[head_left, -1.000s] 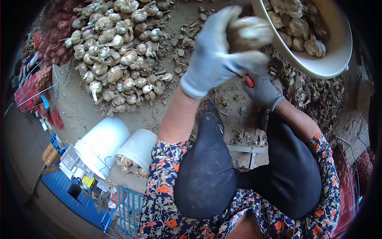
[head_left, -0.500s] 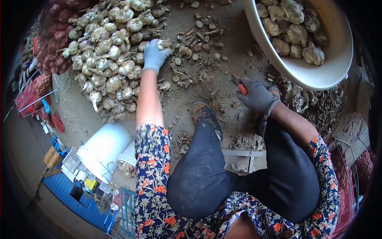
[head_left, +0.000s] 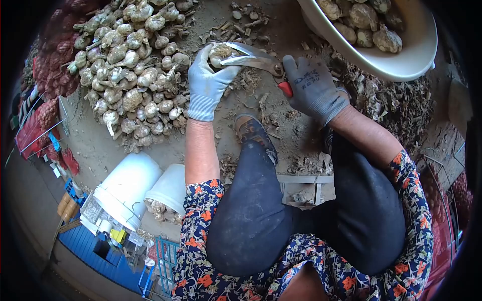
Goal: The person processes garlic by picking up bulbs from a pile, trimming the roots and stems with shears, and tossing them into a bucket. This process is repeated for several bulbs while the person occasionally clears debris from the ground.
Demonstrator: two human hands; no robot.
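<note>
A garlic bulb (head_left: pixel 218 54) sits in the fingers of my left hand (head_left: pixel 209 80), which wears a pale grey-blue glove. Root fibres show on the bulb's upper side. My right hand (head_left: pixel 312 89), in a darker grey glove with writing on its back, grips pruning shears (head_left: pixel 260 62) by their red handle. The blades are spread apart and reach over the bulb, one along its top and one across its front. Left of my left hand lies a large heap of garlic bulbs (head_left: pixel 131 70) with stems on.
A pale tub (head_left: pixel 401 70) holding garlic bulbs stands at the upper right. Cut stems and dry scraps (head_left: pixel 386 108) litter the ground. Two white buckets, one large (head_left: pixel 131 183) and one smaller (head_left: pixel 168 186), lie at lower left. Red mesh sacks (head_left: pixel 60 55) stand at far left.
My left hand has come away from the heap with a garlic bulb, moving right. My right hand has risen toward it, and the shears have opened around the bulb.
</note>
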